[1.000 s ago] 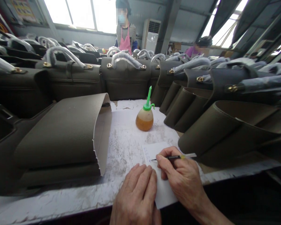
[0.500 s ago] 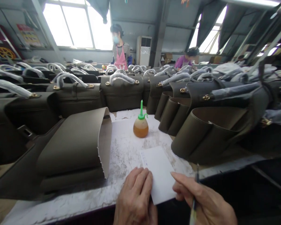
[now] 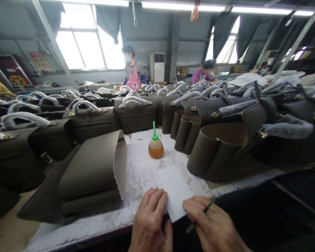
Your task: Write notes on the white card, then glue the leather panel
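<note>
A white sheet of paper point(image 3: 174, 189) lies at the table's front edge, with faint marks near its upper left and its lower corner past the edge. My left hand point(image 3: 152, 217) rests on the paper's left side, fingers stretched and lying flat, thumb lower down by the near corner. At the right side, the fingertips of my right hand point(image 3: 212, 224) touch the paper. A thin pen-like tool point(image 3: 191, 228) with a dark tip and yellowish end is tucked in those fingers, partly hidden. Beyond the paper stands a squeeze bottle point(image 3: 156, 150) with amber liquid and a green spout.
An unfinished dark olive bag point(image 3: 91, 168) lies on its side at left. Open bag bodies point(image 3: 215, 154) stand at right. Rows of bags point(image 3: 135, 112) with plastic-wrapped handles fill the back. Two people work beyond, one in a pink apron point(image 3: 133, 78). White covering point(image 3: 136, 175) lies on the table.
My right hand has turned and moved left onto the paper's lower right, swinging the tool from near upright to slanted. The view has tilted up; my left hand stays at the paper.
</note>
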Available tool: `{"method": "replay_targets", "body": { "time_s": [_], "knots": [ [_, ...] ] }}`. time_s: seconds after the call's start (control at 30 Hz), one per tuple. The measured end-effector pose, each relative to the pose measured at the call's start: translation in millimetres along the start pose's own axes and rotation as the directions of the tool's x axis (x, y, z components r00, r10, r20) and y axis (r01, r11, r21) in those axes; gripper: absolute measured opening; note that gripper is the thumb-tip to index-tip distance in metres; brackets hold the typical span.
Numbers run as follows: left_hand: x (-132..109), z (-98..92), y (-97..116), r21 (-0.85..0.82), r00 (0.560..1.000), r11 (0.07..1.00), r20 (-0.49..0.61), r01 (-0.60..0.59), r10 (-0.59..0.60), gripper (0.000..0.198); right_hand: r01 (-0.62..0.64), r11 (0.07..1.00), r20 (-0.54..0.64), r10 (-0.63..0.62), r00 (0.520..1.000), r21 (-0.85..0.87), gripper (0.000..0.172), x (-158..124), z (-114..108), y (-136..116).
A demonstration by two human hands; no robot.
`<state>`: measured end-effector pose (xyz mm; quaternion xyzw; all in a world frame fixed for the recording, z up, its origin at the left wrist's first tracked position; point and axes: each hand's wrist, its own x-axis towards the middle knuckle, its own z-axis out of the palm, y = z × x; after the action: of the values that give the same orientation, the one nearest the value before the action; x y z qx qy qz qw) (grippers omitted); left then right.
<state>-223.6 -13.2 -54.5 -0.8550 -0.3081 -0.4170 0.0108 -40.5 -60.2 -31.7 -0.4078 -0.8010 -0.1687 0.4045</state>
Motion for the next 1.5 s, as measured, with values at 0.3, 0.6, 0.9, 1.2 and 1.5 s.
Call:
{"method": "replay_targets", "body": {
  "time_s": [0.3, 0.6, 0.9, 1.2, 1.5],
  "knots": [
    [-9.0, 0.2, -7.9, 0.018, 0.999, 0.999, 0.008, -0.032, 0.032, 0.051, 0.051, 0.998, -0.122, -0.055, 0.991, -0.035, 0.027, 1.9, 2.5, -4.1],
    [-5.0, -0.5, 5.7, -0.190, 0.952, 0.951, -0.137, 0.246, -0.273, 0.027, 0.174, 0.969, -0.089, -0.192, 0.977, -0.177, 0.030, -7.7, -1.5, -6.6],
    [-3.6, -1.8, 8.2, -0.196, 0.958, 0.951, -0.116, 0.238, -0.264, 0.026, 0.167, 0.972, -0.114, -0.187, 0.976, -0.164, 0.029, -11.3, 2.3, -11.4],
    [-8.4, 5.2, 3.1, -0.089, 0.981, 0.982, -0.091, 0.165, -0.173, 0.031, 0.180, 0.970, -0.111, -0.200, 0.974, -0.165, 0.029, -19.5, 10.0, -10.2],
    [-9.8, -0.3, -8.0, 0.057, 1.000, 0.998, -0.010, 0.023, -0.022, 0.038, 0.171, 0.968, -0.129, -0.196, 0.972, -0.183, 0.030, -18.5, 12.4, -9.7]
  ]
}}
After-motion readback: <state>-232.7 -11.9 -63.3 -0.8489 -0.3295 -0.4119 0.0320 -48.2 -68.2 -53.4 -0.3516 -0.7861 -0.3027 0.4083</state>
